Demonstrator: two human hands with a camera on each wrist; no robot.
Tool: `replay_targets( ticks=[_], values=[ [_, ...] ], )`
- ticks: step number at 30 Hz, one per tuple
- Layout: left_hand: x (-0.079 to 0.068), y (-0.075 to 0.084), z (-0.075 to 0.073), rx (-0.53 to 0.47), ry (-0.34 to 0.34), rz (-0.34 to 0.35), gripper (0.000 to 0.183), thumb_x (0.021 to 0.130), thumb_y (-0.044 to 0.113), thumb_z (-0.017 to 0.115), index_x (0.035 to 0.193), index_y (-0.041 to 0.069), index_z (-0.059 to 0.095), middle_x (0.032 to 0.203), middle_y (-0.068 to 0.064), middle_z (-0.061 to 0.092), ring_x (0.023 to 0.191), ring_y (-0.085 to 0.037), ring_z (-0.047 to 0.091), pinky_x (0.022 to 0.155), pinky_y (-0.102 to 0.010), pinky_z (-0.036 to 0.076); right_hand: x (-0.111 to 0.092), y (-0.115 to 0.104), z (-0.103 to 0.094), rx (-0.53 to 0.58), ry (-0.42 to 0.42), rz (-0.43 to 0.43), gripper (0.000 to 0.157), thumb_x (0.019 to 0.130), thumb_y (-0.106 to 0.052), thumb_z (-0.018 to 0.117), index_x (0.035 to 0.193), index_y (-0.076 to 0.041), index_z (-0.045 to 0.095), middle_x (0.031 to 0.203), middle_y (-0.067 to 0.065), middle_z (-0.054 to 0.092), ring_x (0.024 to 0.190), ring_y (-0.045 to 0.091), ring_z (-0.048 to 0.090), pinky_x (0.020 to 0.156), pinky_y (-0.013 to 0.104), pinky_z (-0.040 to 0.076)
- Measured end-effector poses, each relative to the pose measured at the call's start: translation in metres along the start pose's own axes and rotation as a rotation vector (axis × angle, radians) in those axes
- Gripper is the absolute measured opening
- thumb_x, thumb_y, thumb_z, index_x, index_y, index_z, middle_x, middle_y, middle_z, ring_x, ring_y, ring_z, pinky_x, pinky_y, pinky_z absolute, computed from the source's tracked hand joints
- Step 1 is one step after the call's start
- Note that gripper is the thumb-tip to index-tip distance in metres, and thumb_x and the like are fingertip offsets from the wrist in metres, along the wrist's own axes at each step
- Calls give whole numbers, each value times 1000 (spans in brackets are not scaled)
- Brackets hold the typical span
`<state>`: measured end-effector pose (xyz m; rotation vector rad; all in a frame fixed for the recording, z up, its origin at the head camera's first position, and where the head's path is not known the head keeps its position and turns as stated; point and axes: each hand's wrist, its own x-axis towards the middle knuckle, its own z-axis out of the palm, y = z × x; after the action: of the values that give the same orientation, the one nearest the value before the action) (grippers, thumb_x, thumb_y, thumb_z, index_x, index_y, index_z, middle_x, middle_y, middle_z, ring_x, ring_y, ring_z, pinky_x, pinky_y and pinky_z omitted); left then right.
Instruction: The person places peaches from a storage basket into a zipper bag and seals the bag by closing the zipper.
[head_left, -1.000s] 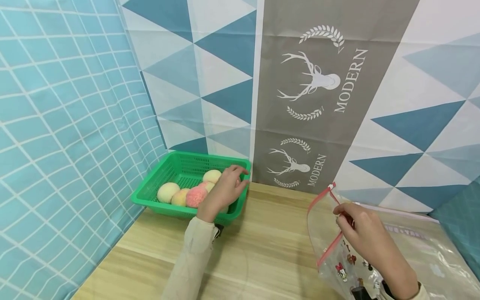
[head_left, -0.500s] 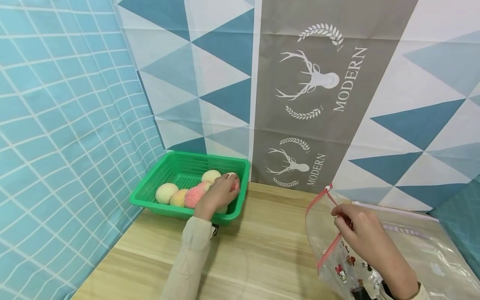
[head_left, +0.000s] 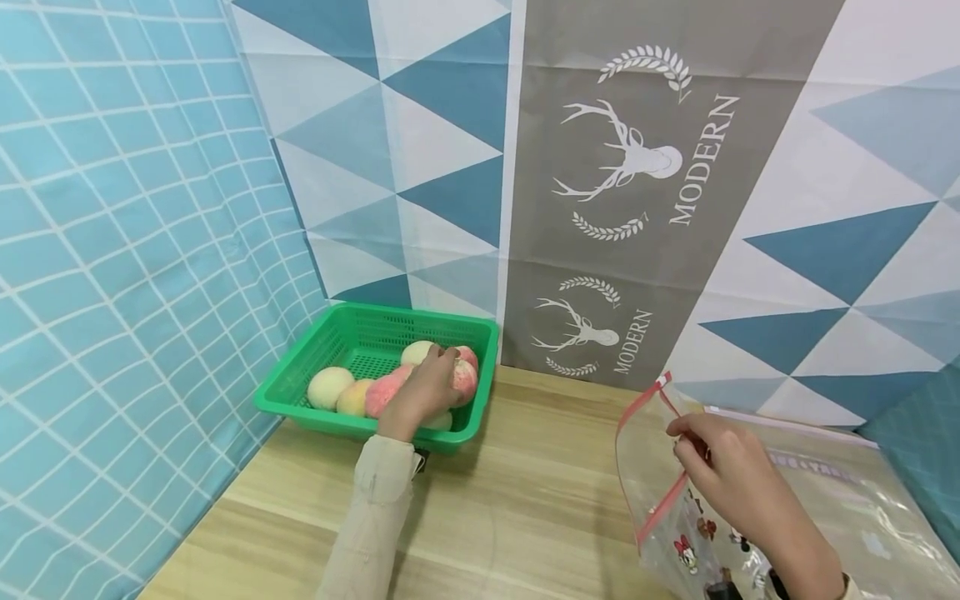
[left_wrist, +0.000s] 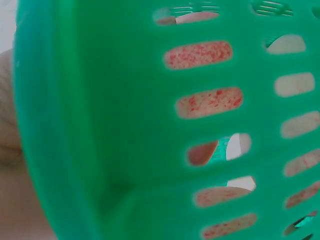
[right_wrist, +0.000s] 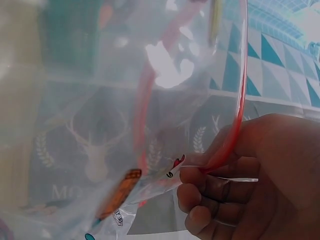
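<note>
In the head view my left hand [head_left: 426,390] reaches into a green plastic basket [head_left: 322,419], its fingers gripping a pink-and-white peach [head_left: 466,382] at the right end. Another reddish peach [head_left: 468,356] lies just behind that one. Close by are a pale yellow peach [head_left: 418,353] and a pink peach [head_left: 382,395], partly covered by the hand. My right hand [head_left: 738,471] pinches the red-edged mouth of a clear zip bag [head_left: 647,454] with cartoon prints. The mouth gapes toward the basket. In the right wrist view, fingers [right_wrist: 200,192] curl on the red zip edge.
Under everything is a wood-grain table [head_left: 517,500]. A flat clear bag [head_left: 862,500] with a pale top strip lies at the right. Patterned cloth [head_left: 600,208] hangs behind, and blue checked cloth [head_left: 135,250] at the left. The basket's slotted wall [left_wrist: 135,125] fills the left wrist view.
My left hand has come down among the peaches, taken hold of the pink-and-white one and drawn slightly left and toward me. The right hand keeps its pinch on the bag.
</note>
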<state>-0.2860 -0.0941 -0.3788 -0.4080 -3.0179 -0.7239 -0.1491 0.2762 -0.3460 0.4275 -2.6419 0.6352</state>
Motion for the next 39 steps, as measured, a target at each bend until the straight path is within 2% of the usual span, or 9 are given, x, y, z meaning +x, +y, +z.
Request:
replay_targets(
  ticks=[2,5,7,10,14,20,26,30,39],
  values=[
    [-1,-1,-1,-10,-34,-11,67,89,15,72,146,-3,43,145,-28,41,119,-43,55,97,-51,48,1,0,0,1,-3,1,18,90,1,57,94,-8,72,72,-9,56,58,0,42,52,23,40],
    [-3,-2,-2,12,-54,9,57,91,14,69,140,-6,48,135,-26,53,119,-39,56,96,-50,49,1,0,1,1,-22,17,18,91,0,56,95,-8,72,73,-9,57,59,0,43,53,24,40],
    [-4,-3,-2,14,-47,27,51,90,14,70,134,-5,52,122,-19,62,108,-31,61,91,-46,51,1,-1,1,1,-34,30,18,91,0,56,96,-8,72,73,-8,58,59,1,44,53,24,41],
    [-3,-4,-3,12,-33,46,48,89,14,72,131,-2,55,107,-11,66,93,-23,61,84,-41,52,1,0,1,0,-51,47,18,91,-1,55,96,-7,72,74,-6,58,59,2,44,53,24,41],
    [0,-2,-4,-14,-13,81,55,88,12,74,136,-3,52,113,-14,66,100,-25,62,88,-42,53,1,2,1,-9,-32,37,19,91,0,55,97,-6,72,76,-6,59,60,2,43,53,24,40],
    [-1,2,-10,-31,44,113,64,91,10,72,145,-7,42,137,-22,56,122,-35,58,97,-47,50,2,2,4,-9,-22,18,20,91,1,54,97,-6,72,76,-6,57,59,1,42,53,23,38],
    [-5,8,-16,-45,103,177,63,95,19,68,145,-8,41,130,-23,60,115,-33,62,95,-45,52,1,4,4,-10,-43,34,20,92,1,54,99,-4,72,80,-2,61,58,2,42,52,24,38],
    [-7,16,-20,-85,169,215,66,92,26,73,143,-6,45,137,-21,56,118,-32,60,95,-46,52,2,5,6,-7,-56,41,21,92,1,53,100,-4,72,79,-2,61,56,2,41,51,23,37],
    [-11,31,-27,-146,283,277,72,86,35,80,141,0,51,132,-13,60,116,-27,61,90,-43,54,4,5,8,-20,-48,35,21,91,0,54,101,-3,72,82,1,63,54,3,39,49,23,36]
  ],
)
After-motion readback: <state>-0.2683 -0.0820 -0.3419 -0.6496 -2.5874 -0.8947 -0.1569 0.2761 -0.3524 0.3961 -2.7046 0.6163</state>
